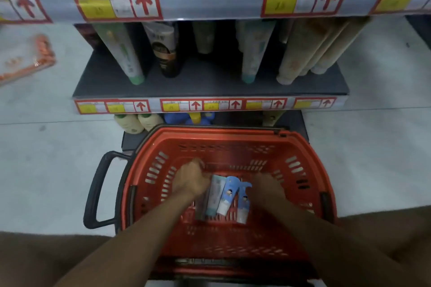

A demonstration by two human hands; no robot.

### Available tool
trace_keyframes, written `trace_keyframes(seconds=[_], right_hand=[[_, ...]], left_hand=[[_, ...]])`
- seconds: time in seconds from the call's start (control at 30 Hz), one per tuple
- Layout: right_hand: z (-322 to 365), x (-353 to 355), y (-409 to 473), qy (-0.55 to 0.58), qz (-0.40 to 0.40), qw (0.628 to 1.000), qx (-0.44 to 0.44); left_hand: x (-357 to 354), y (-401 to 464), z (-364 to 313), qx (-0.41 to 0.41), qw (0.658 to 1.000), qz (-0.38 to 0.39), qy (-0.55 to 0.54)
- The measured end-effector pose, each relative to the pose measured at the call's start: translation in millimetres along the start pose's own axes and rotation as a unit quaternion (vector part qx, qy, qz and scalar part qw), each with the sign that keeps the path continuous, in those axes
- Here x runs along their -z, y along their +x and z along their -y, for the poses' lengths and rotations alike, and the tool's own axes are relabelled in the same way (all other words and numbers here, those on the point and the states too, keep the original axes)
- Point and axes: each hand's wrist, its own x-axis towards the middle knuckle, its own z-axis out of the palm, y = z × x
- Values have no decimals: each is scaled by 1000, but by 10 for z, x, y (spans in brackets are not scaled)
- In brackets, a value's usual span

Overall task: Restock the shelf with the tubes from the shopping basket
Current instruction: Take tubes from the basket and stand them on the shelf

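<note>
Pale blue-and-white plastic tubes [224,196] lie bunched on the floor of the red slotted plastic shopping basket [310,161]. The left hand [190,179], at nine o'clock of them, is curled onto the bunch; the right hand's [268,185] grip cannot be told. One tube is best lifted cleanly, then stood upright in the gap on the dark grey shelf [210,81] at twelve o'clock.

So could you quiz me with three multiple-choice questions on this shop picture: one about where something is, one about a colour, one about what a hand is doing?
1. Where are the loose tubes lying?
A. on the floor
B. in the basket
C. on the top shelf edge

2. What colour is the basket?
A. red
B. green
C. white

3. What is the left hand doing?
A. pointing at a price label
B. holding the black handle
C. gripping the tubes

Answers: 1 B, the tubes lie on the basket's slotted bottom; 2 A, its walls and rim are red; 3 C, the left hand's fingers curl round the tubes' upper ends, well right of the black handle.
</note>
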Motion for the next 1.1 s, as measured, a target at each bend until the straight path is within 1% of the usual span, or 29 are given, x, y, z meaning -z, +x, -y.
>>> trace_keyframes(seconds=[0.07, 0.1, 0.17, 0.23, 0.3, 0.37, 0.4, 0.47, 0.53, 0.6, 0.67, 0.8, 0.9, 0.97, 1.03, 1.1], right_hand=[[-95, -257, 159, 16, 53, 998, 13], [-131, -410, 215, 28, 74, 997, 3], [-224, -766, 377, 94, 103, 990, -27], [-371, -1123, 581, 143, 140, 980, -22], [-561, -1490, 800, 170, 121, 978, -8], [-509, -1463, 770, 207, 91, 973, -37], [-475, -1395, 741, 207, 94, 973, -51], [-369, -1285, 656, 163, 112, 976, -86], [-391, -1340, 664, 133, 125, 978, -100], [-375, -1405, 707, 92, 139, 982, -87], [-380, -1520, 769, 76, 140, 984, -81], [-367, -1602, 802, 98, 142, 981, -88], [-355, -1559, 785, 114, 138, 979, -100], [-388, -1542, 787, 117, 153, 976, -106], [-401, -1494, 743, 116, 169, 972, -117], [-429, -1460, 693, 134, 165, 968, -131]], left_hand=[[-207, 99, 161, 22, 999, 23, 8], [-306, 143, 235, 32, 999, 32, 8], [-515, 236, 399, 54, 998, 45, 1], [-693, 309, 533, 67, 996, 60, -1], [-860, 375, 657, 83, 994, 75, -7], [-987, 427, 753, 104, 991, 88, 1], [-1039, 455, 788, 116, 989, 94, 3], [-1128, 509, 828, 132, 986, 105, 11], [-1175, 544, 816, 145, 981, 124, 26], [-1225, 574, 823, 155, 978, 140, 26], [-1268, 592, 844, 160, 976, 147, 13], [-1342, 646, 911, 166, 976, 138, 9], [-1349, 668, 946, 175, 972, 157, 5], [-1338, 672, 956, 184, 967, 177, 5], [-1311, 667, 957, 192, 965, 181, 5], [-1274, 639, 962, 201, 964, 176, -4]])
